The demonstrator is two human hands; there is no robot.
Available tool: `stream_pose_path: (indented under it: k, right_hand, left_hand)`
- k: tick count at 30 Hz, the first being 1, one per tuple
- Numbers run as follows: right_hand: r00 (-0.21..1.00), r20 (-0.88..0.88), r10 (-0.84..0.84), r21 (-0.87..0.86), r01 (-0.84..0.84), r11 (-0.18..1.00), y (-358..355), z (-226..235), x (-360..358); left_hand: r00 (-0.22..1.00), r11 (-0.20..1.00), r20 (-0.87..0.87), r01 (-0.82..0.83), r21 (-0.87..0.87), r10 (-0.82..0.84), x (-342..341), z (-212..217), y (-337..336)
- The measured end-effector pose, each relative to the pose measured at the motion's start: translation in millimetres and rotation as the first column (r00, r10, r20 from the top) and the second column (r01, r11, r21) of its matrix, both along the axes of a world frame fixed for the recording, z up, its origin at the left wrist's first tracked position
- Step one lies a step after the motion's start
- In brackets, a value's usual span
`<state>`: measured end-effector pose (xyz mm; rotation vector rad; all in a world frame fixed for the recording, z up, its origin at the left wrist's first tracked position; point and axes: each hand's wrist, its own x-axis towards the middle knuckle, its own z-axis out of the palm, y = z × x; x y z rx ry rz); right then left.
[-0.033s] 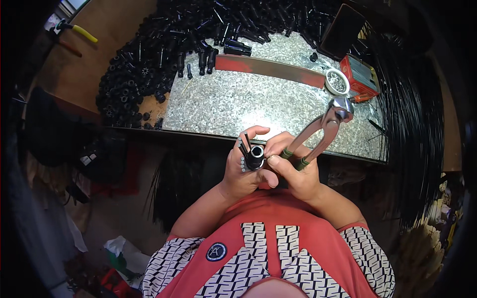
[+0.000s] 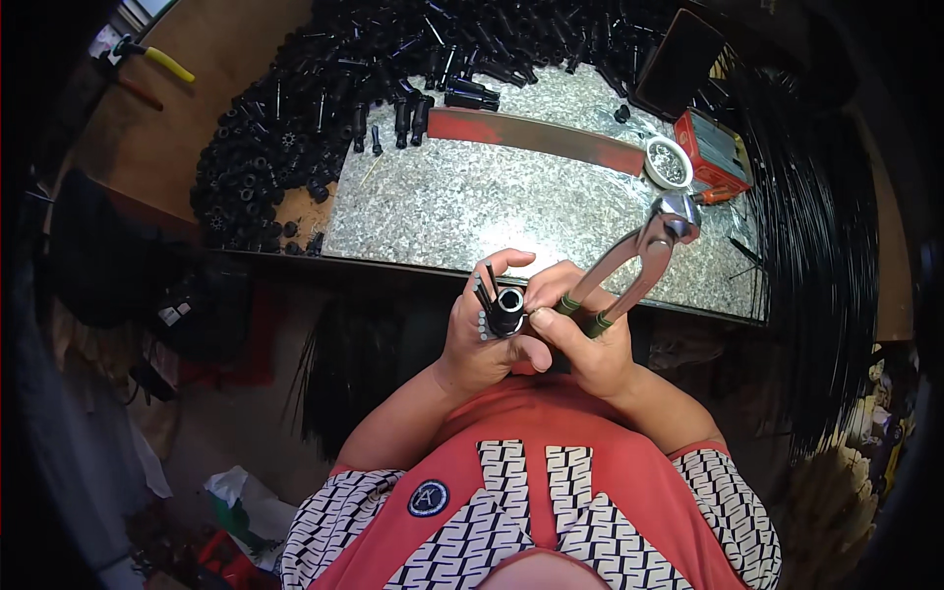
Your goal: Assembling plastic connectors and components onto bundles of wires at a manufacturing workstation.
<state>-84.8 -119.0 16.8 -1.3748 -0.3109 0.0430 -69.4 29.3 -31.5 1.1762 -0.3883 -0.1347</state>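
Two hands meet close in front of the person's chest, just below the near edge of the speckled metal worktop (image 2: 472,206). The left hand (image 2: 482,339) is curled tight around a short black tube (image 2: 508,303) with its open end facing up, and a few thin black rods (image 2: 484,290) are pinched alongside it. The right hand (image 2: 580,339) presses its thumb to the tube's rim while also gripping the green-sleeved handles of a pair of metal pincers (image 2: 639,258), whose head points up and away over the worktop.

The risk lies in that doubled grip. With the pincers wedged in the same hand that steadies the tube, the fingers have little freedom, so the tool could slide out and drop, or its head could swing into the small white dish (image 2: 669,162) and red box (image 2: 710,147) just beyond it. The loose rods could slip from the left fingers and fall to the cluttered floor. A heap of black tubes (image 2: 324,108) at the worktop's far left sits well apart from the hands.
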Motion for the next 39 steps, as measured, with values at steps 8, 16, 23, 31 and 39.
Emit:
stream_pose_path:
  k: [8, 16, 23, 31, 39]
  right_hand:
    - [0.997, 0.034, -0.064, -0.090, 0.067, 0.994, 4.4, 1.0, -1.9]
    - [0.998, 0.037, -0.044, -0.149, 0.049, 0.988, 4.1, 1.8, -0.3]
    - [0.999, 0.043, -0.032, -0.161, 0.039, 0.986, 3.9, 1.9, 0.3]
    - [0.998, 0.060, -0.037, -0.175, 0.047, 0.983, 4.7, -1.8, 1.0]
    - [0.998, 0.021, -0.058, -0.137, 0.061, 0.989, 7.4, -0.9, 0.5]
  left_hand:
    - [0.999, 0.999, 0.037, -0.036, -0.041, 0.038, 1.5, -4.0, -2.9]
    - [0.998, 0.999, 0.041, -0.038, -0.008, 0.039, 1.0, -4.0, -0.7]
    - [0.999, 0.998, 0.015, -0.041, -0.038, 0.042, 0.4, -4.1, -0.6]
    - [0.998, 0.998, 0.013, -0.058, 0.018, 0.058, 0.0, -4.9, 2.5]
    - [0.998, 0.997, 0.012, -0.069, 0.034, 0.068, 0.5, -3.5, 3.1]
